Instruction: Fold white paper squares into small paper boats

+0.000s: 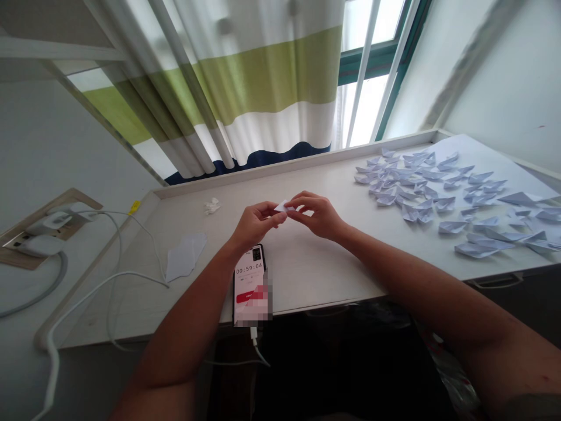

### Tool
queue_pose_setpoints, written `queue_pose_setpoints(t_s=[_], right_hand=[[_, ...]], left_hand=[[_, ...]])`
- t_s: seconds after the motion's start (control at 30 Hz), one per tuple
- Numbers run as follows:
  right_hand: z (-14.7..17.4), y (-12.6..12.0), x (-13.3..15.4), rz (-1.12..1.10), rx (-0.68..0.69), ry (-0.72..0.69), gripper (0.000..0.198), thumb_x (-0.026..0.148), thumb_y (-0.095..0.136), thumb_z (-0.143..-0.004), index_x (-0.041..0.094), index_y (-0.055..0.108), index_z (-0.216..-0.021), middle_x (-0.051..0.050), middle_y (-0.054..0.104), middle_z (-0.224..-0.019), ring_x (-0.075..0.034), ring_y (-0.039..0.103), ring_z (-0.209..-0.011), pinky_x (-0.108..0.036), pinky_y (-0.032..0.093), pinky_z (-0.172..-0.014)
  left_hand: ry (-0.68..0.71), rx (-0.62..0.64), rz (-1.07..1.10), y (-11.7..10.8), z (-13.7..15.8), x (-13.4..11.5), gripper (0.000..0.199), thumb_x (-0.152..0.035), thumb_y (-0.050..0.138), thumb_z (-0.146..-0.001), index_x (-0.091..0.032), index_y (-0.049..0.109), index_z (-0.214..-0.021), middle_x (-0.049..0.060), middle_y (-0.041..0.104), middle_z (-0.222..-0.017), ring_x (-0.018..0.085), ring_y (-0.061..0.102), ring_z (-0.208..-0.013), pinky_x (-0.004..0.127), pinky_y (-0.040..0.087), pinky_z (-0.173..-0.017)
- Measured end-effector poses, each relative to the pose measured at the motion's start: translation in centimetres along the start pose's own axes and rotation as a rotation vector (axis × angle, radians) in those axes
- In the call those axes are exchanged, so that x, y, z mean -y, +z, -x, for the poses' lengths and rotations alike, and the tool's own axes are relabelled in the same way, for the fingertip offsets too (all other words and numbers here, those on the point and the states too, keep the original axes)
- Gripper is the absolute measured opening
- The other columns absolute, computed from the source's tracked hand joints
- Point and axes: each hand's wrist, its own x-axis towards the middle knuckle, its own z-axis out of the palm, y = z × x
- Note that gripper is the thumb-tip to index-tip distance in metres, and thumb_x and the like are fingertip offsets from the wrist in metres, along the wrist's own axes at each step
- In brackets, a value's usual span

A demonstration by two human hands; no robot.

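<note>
Above the middle of the white desk (315,263), both my hands pinch one small folded piece of white paper (281,207). My left hand (259,222) grips its left side between thumb and fingers. From the right, my right hand (316,215) holds the other side with its fingertips, which partly cover the paper. Many folded white paper boats (416,213) lie spread over the right part of the desk. Just below my left hand lies a phone (249,275) with a timer on its screen.
A stack of white paper pieces (186,256) and a crumpled white scrap (212,206) lie on the left. White cables (105,292) run from the wall socket (39,228) across the desk's left edge. A large paper sheet (473,152) lies at the back right, and a striped curtain (263,82) hangs behind.
</note>
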Motion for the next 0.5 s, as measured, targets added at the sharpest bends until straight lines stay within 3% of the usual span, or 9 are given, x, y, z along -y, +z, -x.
queue_pose_setpoints(t_s=[0.1, 0.3, 0.5], right_hand=[[0.0, 0.2, 0.1, -0.051, -0.013, 0.053, 0.032, 0.054, 0.082, -0.094, 0.025, 0.084, -0.108, -0.008, 0.078, -0.105, -0.021, 0.075, -0.090, -0.042, 0.067, -0.083], [0.0, 0.5, 0.1, -0.145, 0.033, 0.154, 0.044, 0.060, 0.084, -0.090, 0.022, 0.083, -0.111, -0.006, 0.081, -0.094, -0.021, 0.077, -0.085, -0.040, 0.066, -0.080], [0.0, 0.3, 0.2, -0.281, 0.099, 0.231, 0.045, 0.058, 0.087, -0.088, 0.019, 0.082, -0.111, -0.006, 0.083, -0.093, -0.020, 0.080, -0.081, -0.038, 0.068, -0.078]], left_hand=[[0.060, -0.055, -0.087, 0.0, -0.2, 0.8, 0.037, -0.046, 0.091, -0.083, -0.018, 0.083, -0.105, 0.007, 0.080, -0.092, 0.017, 0.069, -0.078, 0.031, 0.057, -0.074], [0.147, -0.058, -0.140, -0.2, -0.5, 2.0, 0.032, -0.050, 0.084, -0.091, -0.018, 0.080, -0.095, 0.005, 0.078, -0.089, 0.017, 0.069, -0.079, 0.031, 0.057, -0.075], [0.154, -0.057, -0.207, -0.2, -0.3, 1.2, 0.028, -0.047, 0.082, -0.091, -0.019, 0.081, -0.092, 0.006, 0.079, -0.089, 0.019, 0.070, -0.080, 0.033, 0.058, -0.078]])
